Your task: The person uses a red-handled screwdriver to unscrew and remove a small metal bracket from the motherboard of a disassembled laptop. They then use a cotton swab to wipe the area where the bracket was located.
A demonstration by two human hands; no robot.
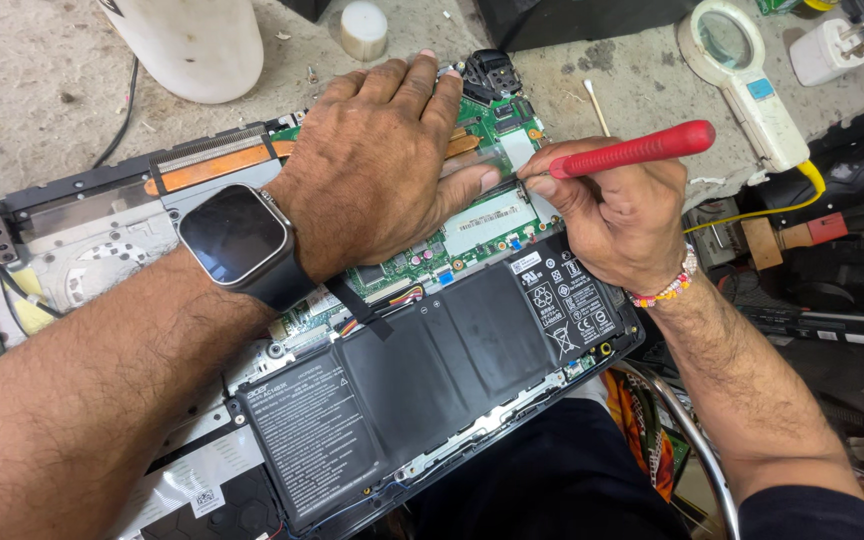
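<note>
An opened laptop [82,215] lies bottom-up across a dusty work surface, showing a green circuit board [497,215], copper heat pipe [207,167] and long black battery [432,370]. My left hand [377,165], with a dark smartwatch on the wrist, lies flat on the circuit board, fingers spread. My right hand [607,215] grips a red-handled screwdriver [637,150], with its tip down at the board's right edge beside my left thumb. A bead bracelet circles my right wrist.
A white magnifier lamp [752,85] with a yellow cable lies at the upper right, beside a white plug adapter [827,50]. A white container [197,45] and small white cylinder [363,28] stand at the back. A cotton swab [597,105] lies near the laptop. Cluttered tools sit right.
</note>
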